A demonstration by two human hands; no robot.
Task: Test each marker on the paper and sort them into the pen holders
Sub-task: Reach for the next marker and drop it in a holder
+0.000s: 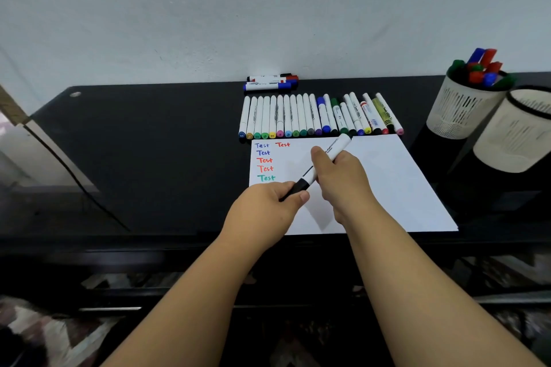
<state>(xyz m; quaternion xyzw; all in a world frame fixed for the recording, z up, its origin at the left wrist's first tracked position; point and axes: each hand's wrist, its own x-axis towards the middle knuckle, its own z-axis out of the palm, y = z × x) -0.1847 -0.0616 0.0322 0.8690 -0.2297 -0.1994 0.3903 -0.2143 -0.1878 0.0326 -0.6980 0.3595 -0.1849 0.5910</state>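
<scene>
Over the white paper [396,182] I hold a white marker with a black cap [334,152] slantwise. My right hand [343,179] grips its white barrel. My left hand [277,205] pinches the black cap end [299,186]. The paper carries several "Test" words [264,161] in blue, red and green at its upper left. A row of several markers [316,116] lies side by side just beyond the paper. Three more markers [269,82] lie against the wall. Two white mesh pen holders stand at the right: the far one [459,107] holds several markers, the near one [512,140] shows none.
Everything sits on a black desk [149,143] against a pale wall. A dark cable [77,185] runs across the desk's left part. The desk's front edge [179,244] lies just below my wrists.
</scene>
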